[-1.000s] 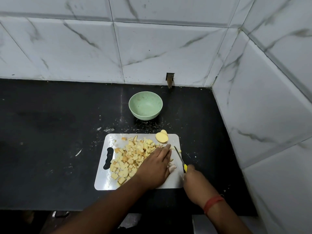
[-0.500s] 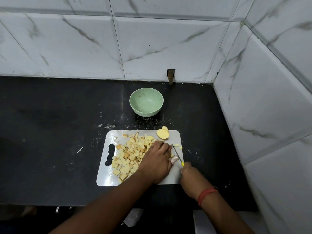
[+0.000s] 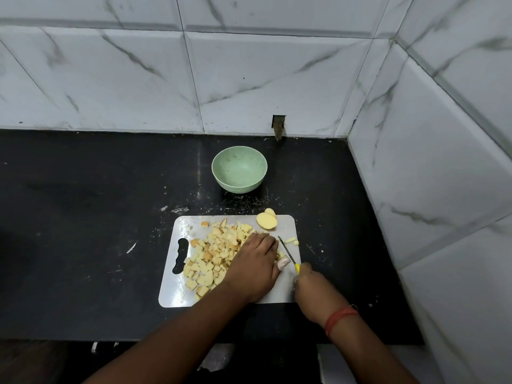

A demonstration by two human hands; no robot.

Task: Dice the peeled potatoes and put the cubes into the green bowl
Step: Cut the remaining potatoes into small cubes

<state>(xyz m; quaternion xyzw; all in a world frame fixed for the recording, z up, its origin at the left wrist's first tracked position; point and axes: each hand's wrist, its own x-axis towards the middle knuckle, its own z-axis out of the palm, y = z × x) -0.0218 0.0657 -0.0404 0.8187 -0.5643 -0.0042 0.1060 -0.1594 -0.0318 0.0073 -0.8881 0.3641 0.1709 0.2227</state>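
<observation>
A white cutting board [image 3: 177,293] lies on the black counter with a heap of potato cubes [image 3: 214,254] on its left and middle. My left hand [image 3: 253,266] lies palm down over the right part of the heap, holding down potato that it mostly hides. My right hand [image 3: 310,289] grips a small yellow-handled knife [image 3: 286,252], its blade slanting down onto the board beside my left fingers. Two loose cubes [image 3: 293,241] lie right of the blade. A peeled potato half [image 3: 266,220] rests at the board's far right corner. The green bowl [image 3: 239,169] stands empty behind the board.
The black counter [image 3: 83,217] stretches to the left, speckled with potato bits around the board. White marble-tiled walls close in at the back and on the right [image 3: 432,167]. A small metal stub [image 3: 278,128] sticks out of the back wall above the bowl.
The knife blade has shifted slightly along the board beside my left fingers, and my left hand has stayed over the potato. The view has tilted up a little.
</observation>
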